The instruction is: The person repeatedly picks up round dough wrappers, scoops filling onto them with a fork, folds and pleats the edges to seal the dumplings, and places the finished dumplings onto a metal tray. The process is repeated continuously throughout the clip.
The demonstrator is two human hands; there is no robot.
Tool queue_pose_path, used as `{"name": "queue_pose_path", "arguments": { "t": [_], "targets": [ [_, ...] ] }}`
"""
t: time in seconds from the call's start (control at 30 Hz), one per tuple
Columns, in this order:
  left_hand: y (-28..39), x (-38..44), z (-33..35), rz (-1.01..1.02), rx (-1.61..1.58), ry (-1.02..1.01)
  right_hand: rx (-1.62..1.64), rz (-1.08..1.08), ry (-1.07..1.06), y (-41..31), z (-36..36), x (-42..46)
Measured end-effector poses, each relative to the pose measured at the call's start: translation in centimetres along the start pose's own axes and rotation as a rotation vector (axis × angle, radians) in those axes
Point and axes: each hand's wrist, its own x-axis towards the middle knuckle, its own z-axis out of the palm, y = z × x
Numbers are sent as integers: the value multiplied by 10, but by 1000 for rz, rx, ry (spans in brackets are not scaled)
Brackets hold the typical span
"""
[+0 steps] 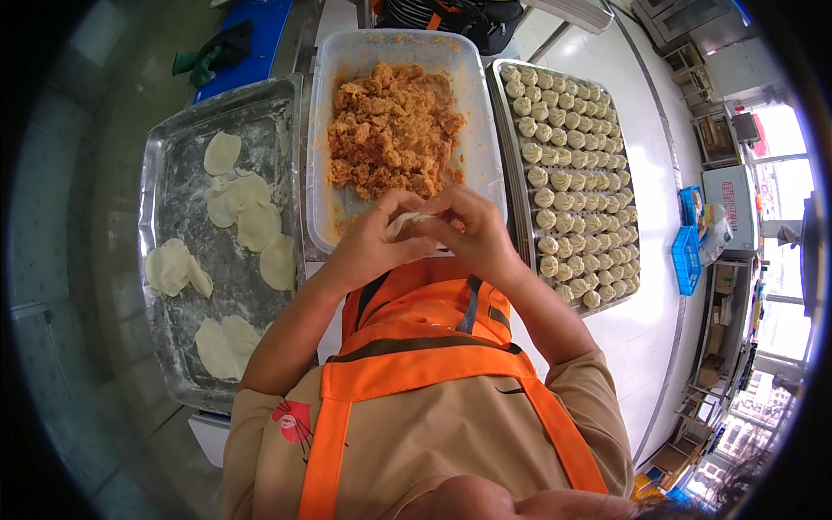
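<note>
Between my left hand point(383, 237) and my right hand point(471, 227) is a thin dough wrapper point(404, 222), pinched by the fingers of both. Some orange filling shows beside my right fingers. My hands are over the near edge of a translucent plastic tub point(320, 195), which holds a heap of orange-brown filling point(393, 123). To the left, a floured metal tray point(156, 325) carries several flat dough rounds point(259, 225), some overlapping. On the right, rows of pleated buns point(577, 199) sit on a perforated metal tray point(499, 81). How much filling lies inside the wrapper is hidden.
Dark green gloves point(214, 55) lie on a blue surface at the upper left. A black bag point(448, 19) is beyond the tub. Blue plastic crates point(686, 260) and a white box point(729, 207) stand farther off at the right. The bun tray rests on stacked trays.
</note>
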Motion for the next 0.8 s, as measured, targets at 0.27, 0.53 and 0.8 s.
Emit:
{"name": "queue_pose_path", "arguments": {
  "t": [0.27,0.53,0.8],
  "targets": [
    [-1,-6,2,-181,-274,172,-197,-175,171,17,5,-6],
    [-1,-6,0,-156,-238,134,-214,-321,119,17,5,0],
    [7,-3,-5,43,210,86,-135,-116,158,6,10,-3]
  ]
}}
